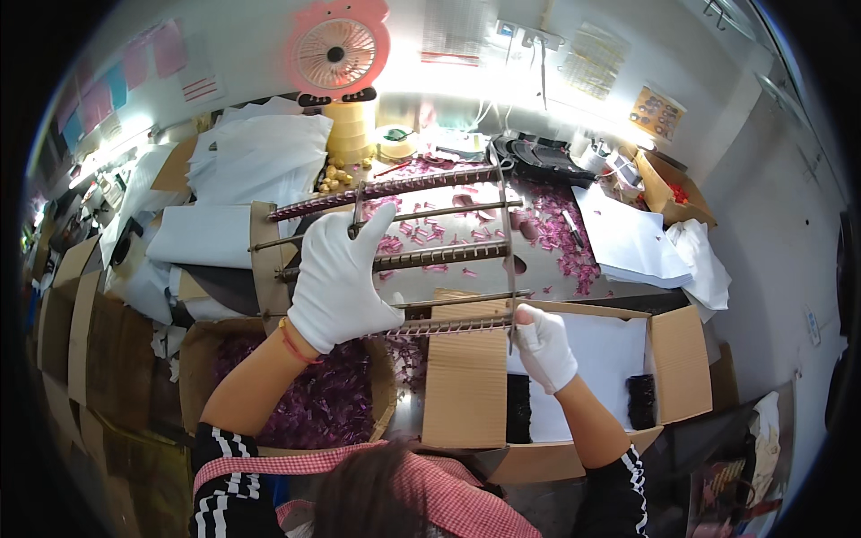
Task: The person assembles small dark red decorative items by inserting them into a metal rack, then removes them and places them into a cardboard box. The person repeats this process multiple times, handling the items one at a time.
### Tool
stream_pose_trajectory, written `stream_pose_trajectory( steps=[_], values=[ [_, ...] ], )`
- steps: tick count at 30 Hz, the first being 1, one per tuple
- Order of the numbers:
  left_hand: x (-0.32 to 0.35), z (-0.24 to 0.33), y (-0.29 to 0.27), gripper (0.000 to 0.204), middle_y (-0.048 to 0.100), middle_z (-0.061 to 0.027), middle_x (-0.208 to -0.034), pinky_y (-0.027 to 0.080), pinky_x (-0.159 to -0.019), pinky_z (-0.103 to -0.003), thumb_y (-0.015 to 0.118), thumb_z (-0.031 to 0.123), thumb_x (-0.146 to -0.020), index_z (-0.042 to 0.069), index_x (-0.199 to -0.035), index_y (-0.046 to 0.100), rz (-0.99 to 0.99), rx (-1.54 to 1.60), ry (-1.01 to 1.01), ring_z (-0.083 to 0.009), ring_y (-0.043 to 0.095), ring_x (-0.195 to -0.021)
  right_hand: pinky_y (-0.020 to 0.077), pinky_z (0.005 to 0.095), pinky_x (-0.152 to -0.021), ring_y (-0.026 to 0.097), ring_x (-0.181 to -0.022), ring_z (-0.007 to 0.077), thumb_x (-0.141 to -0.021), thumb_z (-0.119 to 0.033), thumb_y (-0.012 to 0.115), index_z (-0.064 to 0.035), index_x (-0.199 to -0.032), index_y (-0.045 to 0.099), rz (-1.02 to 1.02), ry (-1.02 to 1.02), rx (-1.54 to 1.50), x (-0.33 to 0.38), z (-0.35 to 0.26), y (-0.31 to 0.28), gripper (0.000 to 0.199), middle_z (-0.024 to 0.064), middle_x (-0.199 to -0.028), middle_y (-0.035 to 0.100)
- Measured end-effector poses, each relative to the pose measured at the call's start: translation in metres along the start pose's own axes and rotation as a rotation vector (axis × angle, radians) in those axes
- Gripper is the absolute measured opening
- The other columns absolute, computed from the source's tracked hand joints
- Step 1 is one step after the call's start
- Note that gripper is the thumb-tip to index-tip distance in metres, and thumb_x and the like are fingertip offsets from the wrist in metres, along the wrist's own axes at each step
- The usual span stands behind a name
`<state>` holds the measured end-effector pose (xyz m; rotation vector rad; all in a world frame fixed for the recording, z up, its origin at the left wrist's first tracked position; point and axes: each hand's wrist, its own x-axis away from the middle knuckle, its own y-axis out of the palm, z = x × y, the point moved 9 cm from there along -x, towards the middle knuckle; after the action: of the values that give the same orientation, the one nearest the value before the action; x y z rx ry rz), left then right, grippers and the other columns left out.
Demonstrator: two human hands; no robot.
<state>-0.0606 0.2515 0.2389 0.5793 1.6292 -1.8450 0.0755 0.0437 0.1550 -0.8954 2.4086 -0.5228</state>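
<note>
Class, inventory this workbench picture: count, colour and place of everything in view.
Metal rack: one, grey, above the table
Fan: one, pink, back
Stacked rolls: count unclear, yellow, below fan
Loose sheets: several, white, back left
Paper pile: one, white, right
Small pieces: countless, purple, across table
Marker: one, white and black, right of rack
Case: one, black, back right
Small box: one, brown, far right, holding red bits
Left carton: one, brown, front left, holding purple pieces
Right carton: one, brown, front right, holding black bundles
Sleeves: two, black with white stripes, bottom
Left hand: one, white glove, on the rack
Right hand: one, white glove, at rack's right end
</note>
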Motion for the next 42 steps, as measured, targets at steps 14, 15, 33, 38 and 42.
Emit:
stream_pose_trajectory(
  steps=[14, 15, 33, 38, 42],
  values=[
    [0.111, -0.094, -0.073, 0.087, 0.047, -0.0193, -0.099, 0.041, -0.085, -0.047, 0.074, 0.02, -0.054, 0.011, -0.136, 0.047, -0.232, -0.167, -0.161, -0.0385, 0.049, -0.094, 0.0198, 0.0222, -0.036, 0.03, -0.046, 0.0023, -0.105, -0.039, 0.042, -0.0183, -0.084, 0.049, 0.384, 0.479, -0.935, -0.067, 0.119, -0.058, 0.03, -0.0089, -0.061, 0.036],
    [0.113, -0.088, -0.074, 0.084, 0.048, -0.0194, -0.098, 0.041, -0.084, -0.047, 0.074, 0.02, -0.053, 0.011, -0.133, 0.051, -0.22, -0.15, -0.15, -0.0385, 0.05, -0.093, 0.0192, 0.0218, -0.036, 0.028, -0.044, 0.0025, -0.105, -0.041, 0.042, -0.0173, -0.087, 0.051, 0.212, 0.576, -0.782, -0.076, 0.082, -0.011, 0.03, -0.0099, -0.062, 0.036],
    [0.219, -0.177, -0.068, 0.087, 0.053, -0.0076, -0.124, 0.042, -0.099, -0.031, 0.065, 0.01, -0.06, 0.002, -0.143, 0.042, -0.154, 0.822, -0.773, -0.0181, 0.052, -0.111, 0.0247, 0.0219, -0.037, 0.029, -0.043, 0.0048, -0.105, -0.039, 0.042, -0.0176, -0.082, 0.044, 0.788, 0.495, -0.787, -0.068, 0.222, -0.245, 0.031, -0.0062, -0.063, 0.041],
    [0.219, -0.152, -0.03, 0.085, 0.058, -0.0159, -0.119, 0.038, -0.107, -0.043, 0.073, 0.045, -0.071, 0.014, -0.145, 0.043, 0.39, 2.079, -0.528, -0.0306, 0.054, -0.116, 0.0227, 0.0211, -0.036, 0.028, -0.043, 0.0044, -0.105, -0.035, 0.042, -0.0184, -0.081, 0.045, 0.847, 0.473, -0.914, -0.014, 0.228, -0.305, 0.03, -0.0062, -0.063, 0.04],
    [0.246, -0.156, 0.035, 0.076, 0.056, -0.0118, -0.115, 0.039, -0.106, -0.042, 0.07, 0.04, -0.071, 0.008, -0.137, 0.051, 0.776, 2.32, -0.616, -0.0273, 0.053, -0.112, 0.0195, 0.0196, -0.035, 0.026, -0.044, 0.0036, -0.104, -0.033, 0.044, -0.0178, -0.078, 0.043, 0.96, 0.532, -0.887, 0.031, 0.213, -0.326, 0.03, -0.0075, -0.061, 0.031]
  ],
)
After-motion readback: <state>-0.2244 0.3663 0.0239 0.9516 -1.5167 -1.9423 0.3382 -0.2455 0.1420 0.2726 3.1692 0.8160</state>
